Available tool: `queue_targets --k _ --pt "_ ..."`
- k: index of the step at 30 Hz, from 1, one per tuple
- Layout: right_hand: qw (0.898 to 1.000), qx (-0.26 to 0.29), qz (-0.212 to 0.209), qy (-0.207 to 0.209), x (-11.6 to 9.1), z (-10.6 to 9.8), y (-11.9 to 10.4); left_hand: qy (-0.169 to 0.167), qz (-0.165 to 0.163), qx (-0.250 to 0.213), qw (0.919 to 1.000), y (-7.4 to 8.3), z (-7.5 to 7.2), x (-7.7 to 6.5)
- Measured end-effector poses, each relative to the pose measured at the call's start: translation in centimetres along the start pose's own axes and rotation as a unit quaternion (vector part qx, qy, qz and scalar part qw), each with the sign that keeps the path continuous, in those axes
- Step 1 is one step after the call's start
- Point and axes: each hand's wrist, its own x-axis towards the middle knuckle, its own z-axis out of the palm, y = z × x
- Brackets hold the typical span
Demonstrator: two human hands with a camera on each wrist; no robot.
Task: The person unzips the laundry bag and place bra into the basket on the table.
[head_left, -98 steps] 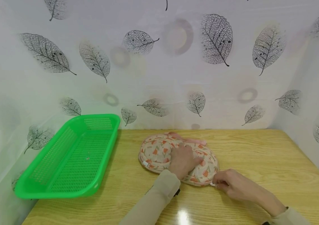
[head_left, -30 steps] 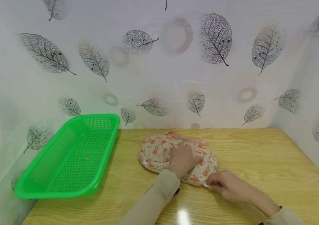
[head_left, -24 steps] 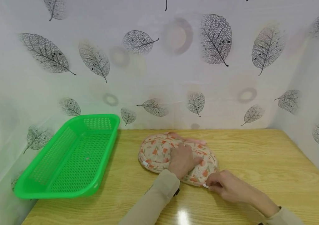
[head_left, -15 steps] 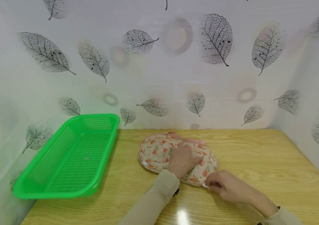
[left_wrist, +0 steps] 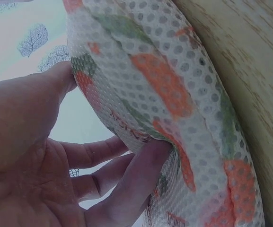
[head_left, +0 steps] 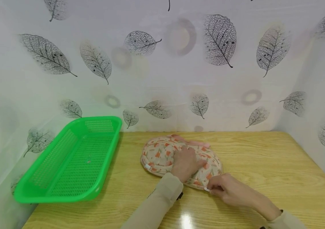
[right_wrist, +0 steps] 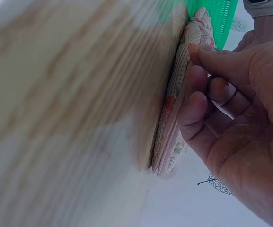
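Note:
A padded mesh pouch (head_left: 158, 152) with two rounded lobes and an orange floral print lies on the wooden table. My left hand (head_left: 185, 163) grips it across the middle from above; up close in the left wrist view, bent fingers (left_wrist: 148, 163) dig a fold into the mesh. At the pouch's near right edge, my right hand (head_left: 229, 190) pinches a small white zipper pull (head_left: 206, 189). The right wrist view shows a zipper seam (right_wrist: 171, 135) along the rim below that hand. The fingertips partly hide the pull.
On the left stands a green plastic basket (head_left: 100, 178) with perforated walls. A pink strap (head_left: 198, 143) lies along the pouch's far edge. Behind the wooden table (head_left: 265, 159) hangs a white leaf-print curtain (head_left: 156, 79).
My right hand has slid left along the pouch's near edge, bringing the zipper pull with it. My left hand keeps its place on the pouch.

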Motion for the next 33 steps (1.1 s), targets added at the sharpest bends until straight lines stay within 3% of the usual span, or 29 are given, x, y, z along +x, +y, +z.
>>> queue_targets --k 12,33 --pt "1.0 0.009 0.021 -0.014 0.4 0.1 -0.4 0.009 0.005 0.002 0.9999 0.0 0.0 0.0" --pt "1.0 -0.021 0.008 -0.015 1.5 0.3 -0.9 0.004 -0.003 -0.03 0.9995 0.0 0.2 0.3"
